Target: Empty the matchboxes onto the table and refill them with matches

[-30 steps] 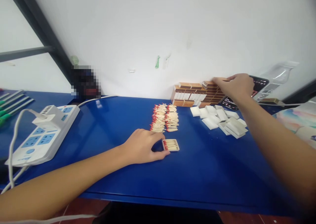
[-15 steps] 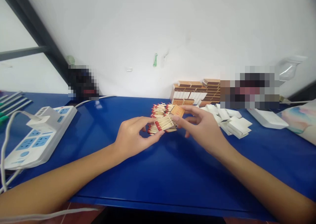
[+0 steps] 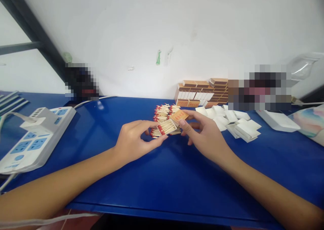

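Observation:
My left hand (image 3: 138, 140) pinches a small white tray filled with red-tipped matches (image 3: 166, 127) between thumb and fingers. An orange matchbox sleeve (image 3: 179, 116) with red print is gripped by my right hand (image 3: 208, 134), its thumb on top. Tray and sleeve are tilted and meet at the tray's right end; whether one is inside the other cannot be told. Behind and beneath them lies a pile of loose matches (image 3: 162, 112), partly hidden by the tray and my fingers.
Stacked matchboxes (image 3: 202, 94) stand against the wall. White paper trays (image 3: 227, 118) are scattered at the right on the blue table (image 3: 141, 186). A white power strip (image 3: 43, 140) with a plugged-in adapter and cables lies at the left. A white box (image 3: 277, 121) sits farther right.
The view has shifted slightly. The sleeve's printed face shows more fully now, with my right thumb lower on it. Both hands keep their holds.

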Demonstrator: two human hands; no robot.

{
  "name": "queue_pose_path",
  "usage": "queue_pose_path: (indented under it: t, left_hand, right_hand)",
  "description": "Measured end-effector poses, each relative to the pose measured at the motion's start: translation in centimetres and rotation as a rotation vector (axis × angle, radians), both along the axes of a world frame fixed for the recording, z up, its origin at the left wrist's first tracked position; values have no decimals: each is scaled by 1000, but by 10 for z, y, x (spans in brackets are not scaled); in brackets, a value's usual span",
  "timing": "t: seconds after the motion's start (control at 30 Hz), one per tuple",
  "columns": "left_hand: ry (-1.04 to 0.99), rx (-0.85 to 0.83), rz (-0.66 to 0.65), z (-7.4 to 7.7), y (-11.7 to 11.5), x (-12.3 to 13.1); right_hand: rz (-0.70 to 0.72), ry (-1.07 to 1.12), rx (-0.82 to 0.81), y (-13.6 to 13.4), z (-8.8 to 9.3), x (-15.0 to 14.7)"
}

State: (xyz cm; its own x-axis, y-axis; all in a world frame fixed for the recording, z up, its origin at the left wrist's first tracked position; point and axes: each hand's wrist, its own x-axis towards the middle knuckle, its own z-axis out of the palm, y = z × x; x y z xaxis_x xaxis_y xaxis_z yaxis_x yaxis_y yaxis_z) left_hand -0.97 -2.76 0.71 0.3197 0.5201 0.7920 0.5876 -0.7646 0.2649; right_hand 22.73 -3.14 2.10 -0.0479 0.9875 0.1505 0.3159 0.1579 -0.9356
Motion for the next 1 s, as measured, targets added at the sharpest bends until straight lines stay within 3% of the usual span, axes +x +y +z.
queue_pose_path:
  t: [0.43,0.83,1.0]
  left_hand:
    - [-15,4,19,3,2,-1]
    - [-57,24,3,5,1,-2]
    - [-78,-6,-33,4,0,-3]
  right_hand:
    - [-3,128,20,-3,2,-1]
    - [212,265,-115,-12,5,-9]
    - [438,286,-213,-29,6,-13]
